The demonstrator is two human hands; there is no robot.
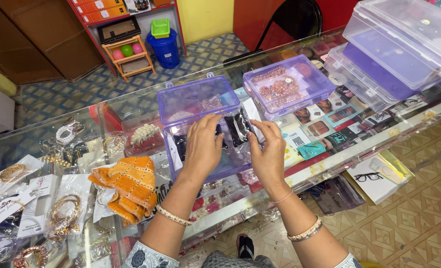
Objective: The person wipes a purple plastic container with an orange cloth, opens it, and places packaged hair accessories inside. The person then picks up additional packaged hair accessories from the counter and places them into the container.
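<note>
Holding one clear packet [240, 130] between both hands, left [202, 146] and right [267, 149], above an open purple box [200, 130] mid-surface [81, 164], near an orange cloth [128, 186].

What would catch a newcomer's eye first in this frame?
Two hands, left hand and right hand, hold a small clear packet over an open purple box on the glass counter. An orange checked cloth lies to the left, stacked clear boxes at far right.

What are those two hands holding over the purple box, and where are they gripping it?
The right hand pinches a small clear packet of dark jewellery by its right edge; the left hand touches its left side.
</note>
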